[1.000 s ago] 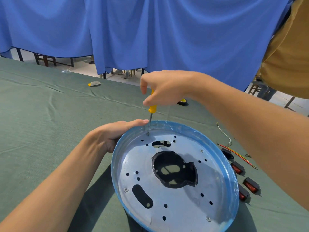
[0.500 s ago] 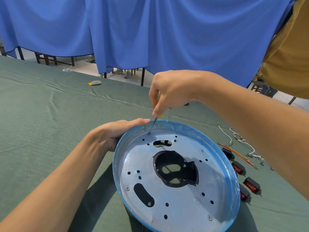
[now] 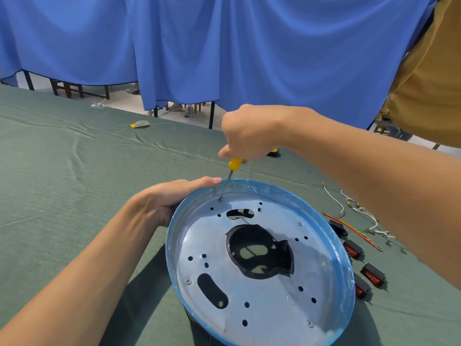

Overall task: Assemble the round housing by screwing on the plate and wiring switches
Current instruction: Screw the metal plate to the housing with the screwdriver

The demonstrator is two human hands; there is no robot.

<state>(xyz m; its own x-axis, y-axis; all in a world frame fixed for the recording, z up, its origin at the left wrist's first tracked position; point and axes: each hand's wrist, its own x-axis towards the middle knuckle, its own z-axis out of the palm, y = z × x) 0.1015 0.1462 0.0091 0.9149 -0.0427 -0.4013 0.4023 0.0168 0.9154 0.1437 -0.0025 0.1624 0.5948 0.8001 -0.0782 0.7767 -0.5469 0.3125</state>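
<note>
The tabletop [image 3: 62,183] is covered with a green cloth, and a small yellow and grey thing [image 3: 140,124] lies near its far edge. The left hand [image 3: 169,201] grips the left side of the round housing [image 3: 336,248]: one finger lies stretched along the blue rim, and the others are hidden behind the wall. The housing is in the middle and near the person, tilted, with its open side up. The metal plate [image 3: 262,308] sits inside it, with many holes and a black part [image 3: 259,253] in its centre.

At the far edge of the plate the tip of the screwdriver [image 3: 234,164] stands on a screw [image 3: 220,199], just beside the left fingertip. The right hand [image 3: 247,136] is above it, with the fingers curled round the yellow handle.

To the right of the housing, white wires [image 3: 359,208] and red and yellow wires [image 3: 349,228] lie on the cloth. Black switches [image 3: 373,274] with red rockers lie near them, just beside the rim. A blue curtain [image 3: 249,46] hangs behind.
</note>
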